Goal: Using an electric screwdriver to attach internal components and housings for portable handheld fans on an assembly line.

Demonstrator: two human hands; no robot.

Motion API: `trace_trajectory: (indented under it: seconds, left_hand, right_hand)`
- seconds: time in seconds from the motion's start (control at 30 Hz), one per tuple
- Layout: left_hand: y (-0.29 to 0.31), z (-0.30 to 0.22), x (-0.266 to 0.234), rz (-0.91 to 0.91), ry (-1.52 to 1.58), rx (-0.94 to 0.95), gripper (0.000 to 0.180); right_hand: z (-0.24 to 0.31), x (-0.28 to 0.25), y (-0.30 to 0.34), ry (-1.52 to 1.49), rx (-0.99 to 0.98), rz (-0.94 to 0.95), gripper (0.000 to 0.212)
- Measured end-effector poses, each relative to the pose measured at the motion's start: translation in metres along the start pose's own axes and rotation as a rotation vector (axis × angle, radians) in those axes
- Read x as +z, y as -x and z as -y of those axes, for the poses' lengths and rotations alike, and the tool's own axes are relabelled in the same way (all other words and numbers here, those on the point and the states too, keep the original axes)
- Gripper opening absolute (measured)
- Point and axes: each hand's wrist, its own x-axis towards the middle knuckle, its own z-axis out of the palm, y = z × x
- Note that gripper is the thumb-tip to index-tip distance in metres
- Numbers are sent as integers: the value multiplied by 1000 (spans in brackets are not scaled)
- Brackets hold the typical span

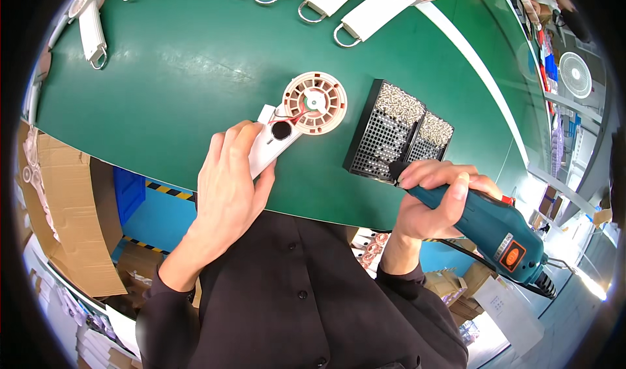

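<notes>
My left hand [228, 177] is wrapped round the white handle of a small handheld fan [274, 141] that lies on the green table. Its round, cream-coloured head [315, 103] is uncovered, with red wires running from the hub to the handle. A dark oval spot sits on the handle near the head. In my right hand [433, 203] is a teal electric screwdriver [499, 229], held aslant with its black nose at the near edge of a black screw tray [355, 154]. The tray has two perforated sections with many small screws heaped at their far ends. The screwdriver's tip is too small to make out.
Several white fan handles with metal loops [362, 20] lie along the table's far edge. Another white handle [92, 33] is at the far left. A white strip [479, 62] curves over the green table [176, 88] on the right. Cardboard boxes [72, 212] stand below left.
</notes>
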Motion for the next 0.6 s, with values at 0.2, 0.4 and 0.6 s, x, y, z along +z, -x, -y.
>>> trace_trajectory:
  seconds: [0.2,0.4,0.6]
  left_hand:
    - [1,1,-1,19,41,-9,55]
    - [2,2,-1,11,42,-4,54]
    - [3,4,0,-3,46,9,55]
  right_hand:
    - [0,-1,0,-2,-20,-17,22]
    - [-1,-1,1,-11,-38,-12,23]
    - [-3,1,3,-4,-20,-3,24]
